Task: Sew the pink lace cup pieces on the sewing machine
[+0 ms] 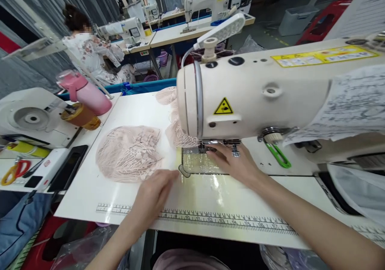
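My left hand (156, 191) is closed over the white table, its fingertips by the left edge of the shiny plate (201, 163). Whatever it may hold is hidden. Just right of its fingers lies a small dark-outlined loop. My right hand (236, 163) reaches under the sewing machine head (234, 97), with fingers stretched toward the presser foot (202, 147) and a gap between thumb and forefinger. Nothing shows in it. Pale pink lace (183, 137) lies just left of the presser foot, partly hidden by the machine. More lace pieces (129, 153) lie in a pile left of my hands.
A printed ruler (195, 218) runs along the front edge. At left are a pink bottle (90, 95), an amber cup (81, 116), a black phone (67, 167) and scissors (15, 171). Paper (349, 105) hangs over the machine. Another person (93, 55) sits beyond.
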Motion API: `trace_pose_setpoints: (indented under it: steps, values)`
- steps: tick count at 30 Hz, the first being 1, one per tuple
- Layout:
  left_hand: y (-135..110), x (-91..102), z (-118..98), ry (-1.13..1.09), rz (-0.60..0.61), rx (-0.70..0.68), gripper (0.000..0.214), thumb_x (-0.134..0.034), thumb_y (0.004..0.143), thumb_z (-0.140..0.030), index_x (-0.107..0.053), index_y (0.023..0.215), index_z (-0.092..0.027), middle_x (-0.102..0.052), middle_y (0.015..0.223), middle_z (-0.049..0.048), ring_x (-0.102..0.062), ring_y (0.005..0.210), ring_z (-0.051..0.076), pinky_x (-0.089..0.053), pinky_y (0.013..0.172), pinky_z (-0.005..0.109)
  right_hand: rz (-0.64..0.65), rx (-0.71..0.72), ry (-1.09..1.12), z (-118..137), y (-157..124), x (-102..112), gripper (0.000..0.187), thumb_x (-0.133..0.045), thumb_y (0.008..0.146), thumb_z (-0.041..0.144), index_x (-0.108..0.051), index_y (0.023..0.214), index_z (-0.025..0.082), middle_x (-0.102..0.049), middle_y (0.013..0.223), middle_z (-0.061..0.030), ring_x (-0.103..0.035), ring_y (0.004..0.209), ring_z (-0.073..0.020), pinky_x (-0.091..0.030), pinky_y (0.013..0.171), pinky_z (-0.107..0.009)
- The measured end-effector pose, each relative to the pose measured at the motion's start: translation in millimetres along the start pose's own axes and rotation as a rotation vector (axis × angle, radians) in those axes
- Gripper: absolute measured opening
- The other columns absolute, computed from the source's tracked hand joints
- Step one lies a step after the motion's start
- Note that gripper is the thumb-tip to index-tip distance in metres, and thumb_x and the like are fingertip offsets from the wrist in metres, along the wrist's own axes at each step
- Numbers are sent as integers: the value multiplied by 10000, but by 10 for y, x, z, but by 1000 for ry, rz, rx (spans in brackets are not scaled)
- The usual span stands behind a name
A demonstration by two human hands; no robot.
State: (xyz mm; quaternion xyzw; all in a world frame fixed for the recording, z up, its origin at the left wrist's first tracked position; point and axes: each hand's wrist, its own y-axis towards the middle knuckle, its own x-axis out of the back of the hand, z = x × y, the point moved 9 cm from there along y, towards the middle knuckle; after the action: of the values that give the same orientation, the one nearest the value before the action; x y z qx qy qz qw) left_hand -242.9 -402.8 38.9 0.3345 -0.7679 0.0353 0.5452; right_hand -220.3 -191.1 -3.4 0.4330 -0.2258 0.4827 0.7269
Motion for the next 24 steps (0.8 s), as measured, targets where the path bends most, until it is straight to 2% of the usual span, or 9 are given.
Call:
trace_pose_setpoints:
  steps: [2,4,6,9,11,15,18,21,24]
  values:
    - [60,-120,-267,-106,64,-110,256,-450,959,-110,-621,1132,-188,-723,1079,54,-669,998,127,-566,814,220,34,24,-35,31,7,4,366,-452,995,421,-704,1130,194,-739,906,-73,-683,778,-226,-569,689,-392]
    - [86,-61,-372,-8,-42,-165,238,-504,937,-111,-618,1135,-180,-716,1097,69,-663,1030,151,-561,851,252,24,53,-69,60,13,37,344,-461,998,379,-709,1130,180,-735,856,-71,-675,787,-224,-558,748,-399]
    - [74,20,-278,284,-151,-101,238,-560,925,-201,-616,1153,-159,-701,1135,109,-652,1074,243,-564,872,373,-15,60,-93,59,19,78,334,-483,990,385,-727,1093,180,-721,790,-64,-660,825,-237,-546,805,-416]
    - [16,-1,-30,636,-103,26,395,-503,954,-376,-596,1205,-86,-664,1201,182,-620,1112,375,-566,791,497,-50,69,-83,39,29,96,312,-500,979,400,-736,1062,213,-720,847,-62,-634,906,-250,-531,858,-437]
    - [-30,-113,-63,627,-22,-52,446,-447,975,-396,-584,1231,-57,-651,1236,181,-613,1129,357,-571,800,475,-66,100,-73,43,34,93,277,-509,974,378,-728,1068,237,-717,979,-63,-614,980,-252,-514,899,-447]
    - [-113,-398,-585,391,121,-381,385,-450,984,-313,-584,1264,-87,-623,1320,96,-576,1210,258,-551,915,379,-127,193,-115,78,26,95,239,-521,972,333,-715,1037,209,-713,981,-63,-594,983,-237,-490,912,-416]
    - [-46,-483,-862,289,110,-471,332,-477,964,-199,-597,1251,-84,-611,1340,85,-550,1251,239,-532,948,348,-190,243,-154,99,8,129,183,-531,953,233,-708,979,195,-710,922,-48,-591,925,-217,-474,904,-380]
    - [116,-533,-870,347,44,-464,361,-502,949,-180,-577,1277,-48,-596,1352,123,-545,1260,276,-523,969,388,-234,317,-143,160,-18,199,237,-493,896,86,-693,940,205,-706,929,-28,-593,895,-188,-456,901,-348]
    - [247,-635,-776,413,52,-485,413,-487,962,-246,-554,1302,-20,-596,1342,158,-567,1233,303,-541,947,421,-246,468,-113,301,-78,273,306,-447,845,21,-682,896,209,-711,907,4,-600,852,-155,-459,849,-303]
